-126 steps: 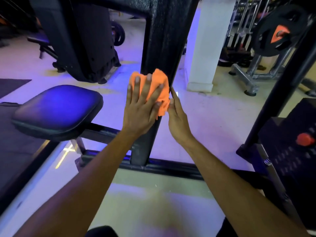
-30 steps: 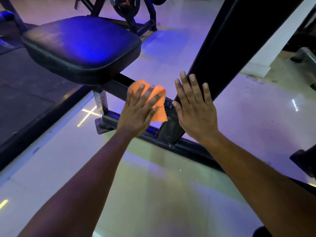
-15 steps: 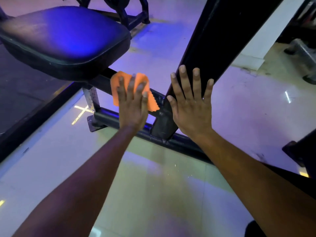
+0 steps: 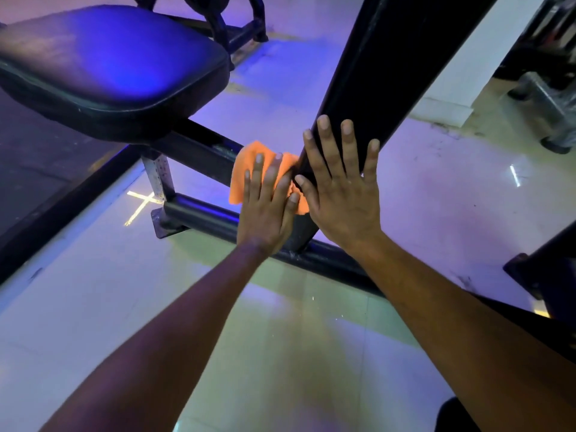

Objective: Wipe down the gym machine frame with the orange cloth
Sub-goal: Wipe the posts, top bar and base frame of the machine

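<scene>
The orange cloth (image 4: 246, 168) lies against the low end of the black slanted frame post (image 4: 383, 63), where the seat's support bar (image 4: 199, 154) meets it. My left hand (image 4: 268, 204) presses flat on the cloth with straight fingers and covers most of it. My right hand (image 4: 339, 185) rests flat on the post's face just right of the cloth, fingers spread and pointing up the post. The post runs down to a black base rail (image 4: 205, 218) on the floor.
A black padded seat (image 4: 106, 63) stands at the upper left, above the support bar. A dark floor mat (image 4: 37, 157) lies at the left. A white pillar (image 4: 464, 76) and other gym equipment (image 4: 551, 101) stand at the upper right. Glossy floor tiles lie below.
My left hand has slid the cloth right along the support bar, up against the post's base. My right hand has stayed flat on the post.
</scene>
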Demonstrator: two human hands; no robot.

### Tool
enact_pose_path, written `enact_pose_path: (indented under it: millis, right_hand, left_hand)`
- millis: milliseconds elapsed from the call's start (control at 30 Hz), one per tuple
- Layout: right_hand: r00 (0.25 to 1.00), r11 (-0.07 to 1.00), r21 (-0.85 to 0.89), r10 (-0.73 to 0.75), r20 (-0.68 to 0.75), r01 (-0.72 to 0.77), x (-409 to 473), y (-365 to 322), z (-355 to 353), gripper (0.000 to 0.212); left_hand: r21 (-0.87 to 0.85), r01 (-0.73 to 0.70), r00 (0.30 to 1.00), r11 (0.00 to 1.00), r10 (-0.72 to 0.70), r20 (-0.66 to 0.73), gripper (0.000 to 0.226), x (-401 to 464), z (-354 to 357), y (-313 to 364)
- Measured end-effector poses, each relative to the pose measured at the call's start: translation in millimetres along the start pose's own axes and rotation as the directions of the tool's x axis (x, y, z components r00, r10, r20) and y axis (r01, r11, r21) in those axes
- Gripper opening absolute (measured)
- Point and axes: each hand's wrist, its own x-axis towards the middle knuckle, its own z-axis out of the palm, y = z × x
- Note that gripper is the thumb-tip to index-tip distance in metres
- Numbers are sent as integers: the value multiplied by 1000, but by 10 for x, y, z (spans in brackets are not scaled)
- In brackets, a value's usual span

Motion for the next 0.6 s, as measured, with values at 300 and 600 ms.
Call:
enact_pose_path:
  millis: [300, 600]
  right_hand:
    - [994, 984, 143, 100, 54, -106, -310, 98, -23, 73]
    - [965, 916, 306, 230, 128, -259, -505, 206, 156, 89]
  left_hand:
    - [-254, 531, 834, 808, -552, -12, 67, -188, 238, 346]
    - [-9, 174, 984, 985, -174, -23, 72, -569, 611, 196]
